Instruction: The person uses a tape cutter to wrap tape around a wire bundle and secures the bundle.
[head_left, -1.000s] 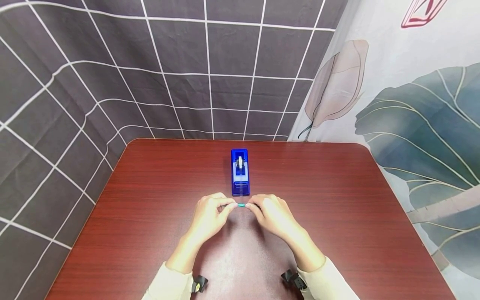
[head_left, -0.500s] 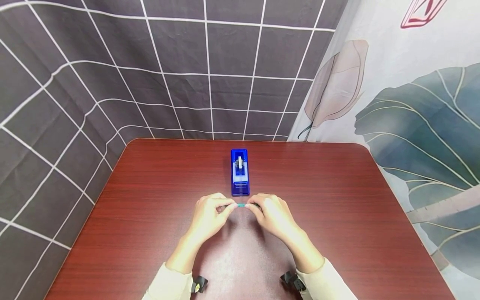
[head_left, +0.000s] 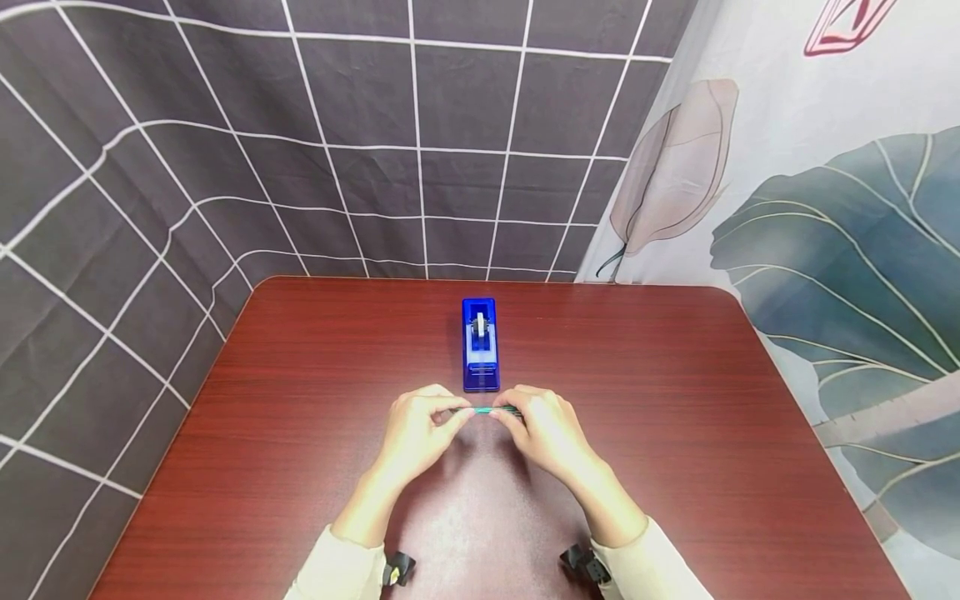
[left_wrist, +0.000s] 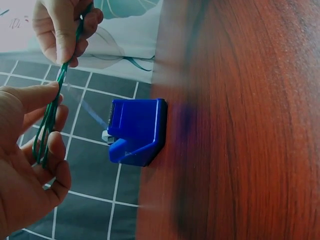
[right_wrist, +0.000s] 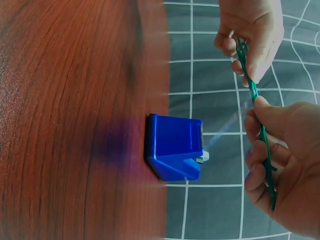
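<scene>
- The left hand [head_left: 423,429], just left of the lower centre of the head view, pinches a thin bundle of glossy green strands [head_left: 483,410] between thumb and fingers; its other fingers are curled.
- The right hand [head_left: 543,425], mirrored to the right, pinches the same bundle with thumb and fingertips nearly meeting the left hand's.
- The bundle lies between the hands, below the frame's centre, with only a short stretch bare there; the rest is hidden by fingers. In the left wrist view its lower end shows loops. I cannot tell its material.
- A narrow, clear strip of tape [left_wrist: 93,113] slants up to the bundle in the left wrist view; its far end is hard to make out at the fingers.
- A blue plastic tape dispenser [left_wrist: 135,127] stands on the table just beyond the hands, at the centre of the head view.
- Cream sleeves [head_left: 337,567] and small black devices [head_left: 585,564] at the wrists are partly cut off by the bottom edge.
- The reddish-brown wood-grain table [head_left: 300,375] runs out of frame below.
- Behind hang a dark grey cloth with white grid lines [head_left: 375,92] and, at right, a pale leaf-printed curtain [head_left: 787,108]; its red outlined mark [head_left: 847,29] is cropped at the top and unreadable.
</scene>
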